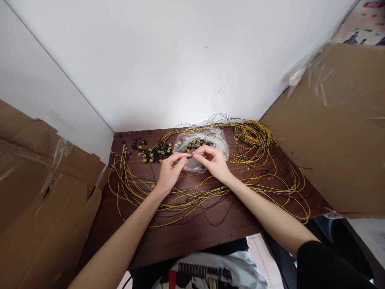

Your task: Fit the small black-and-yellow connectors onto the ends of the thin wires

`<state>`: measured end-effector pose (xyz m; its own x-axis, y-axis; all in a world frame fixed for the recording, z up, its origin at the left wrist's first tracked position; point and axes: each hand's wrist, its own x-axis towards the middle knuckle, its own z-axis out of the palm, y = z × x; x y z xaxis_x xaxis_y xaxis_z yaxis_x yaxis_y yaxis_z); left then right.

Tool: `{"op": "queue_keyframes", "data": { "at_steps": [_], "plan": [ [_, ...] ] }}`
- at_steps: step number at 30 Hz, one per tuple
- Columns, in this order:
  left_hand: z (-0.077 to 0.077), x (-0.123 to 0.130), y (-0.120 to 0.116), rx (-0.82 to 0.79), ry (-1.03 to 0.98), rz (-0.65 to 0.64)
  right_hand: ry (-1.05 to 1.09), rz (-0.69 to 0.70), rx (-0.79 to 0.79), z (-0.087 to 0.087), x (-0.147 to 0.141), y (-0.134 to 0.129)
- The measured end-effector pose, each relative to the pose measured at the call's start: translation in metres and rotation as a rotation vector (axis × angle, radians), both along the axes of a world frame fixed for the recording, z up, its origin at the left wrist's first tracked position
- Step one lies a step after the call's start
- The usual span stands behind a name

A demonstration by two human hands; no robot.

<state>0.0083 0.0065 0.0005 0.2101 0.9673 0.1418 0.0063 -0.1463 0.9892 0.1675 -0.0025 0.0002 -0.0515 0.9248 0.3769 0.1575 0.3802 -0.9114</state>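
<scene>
The left hand [171,170] and right hand [215,163] are angling toward each other above the surface [180,245]. Their fingers are pinching a dark piece [189,157] between them, holding it over the bag [221,141], while yellow wires [207,195] are lying nearer.

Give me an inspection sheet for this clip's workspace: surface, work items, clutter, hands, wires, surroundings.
Surface: dark brown tabletop, wood-like.
Work items: slim dark piece between the fingertips, type unclear; black-and-yellow connectors heaped left of the clear plastic bag.
Clutter: small black bits and pale scraps, far left corner.
Hands: left hand and right hand both pinch the dark piece.
Wires: yellow and black; coil at far right, loose bundle crossing the front.
Surroundings: white wall behind, cardboard both sides.
</scene>
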Motion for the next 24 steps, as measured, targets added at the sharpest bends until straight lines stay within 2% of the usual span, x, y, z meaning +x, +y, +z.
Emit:
{"op": "queue_keyframes", "data": {
  "at_steps": [6, 12, 24],
  "plan": [
    [-0.0054, 0.0008, 0.0012, -0.051, 0.007, 0.013, -0.077, -0.048, 0.019, 0.0005, -0.0008, -0.0035],
    [-0.0085, -0.0004, 0.0034, -0.001, 0.057, 0.055, -0.078, -0.03, 0.021, 0.0003, -0.0023, -0.0058],
    [-0.0053, 0.0007, 0.0028, -0.068, -0.065, 0.006, 0.003, -0.044, -0.03, -0.0036, -0.0024, -0.0022]
  ]
}}
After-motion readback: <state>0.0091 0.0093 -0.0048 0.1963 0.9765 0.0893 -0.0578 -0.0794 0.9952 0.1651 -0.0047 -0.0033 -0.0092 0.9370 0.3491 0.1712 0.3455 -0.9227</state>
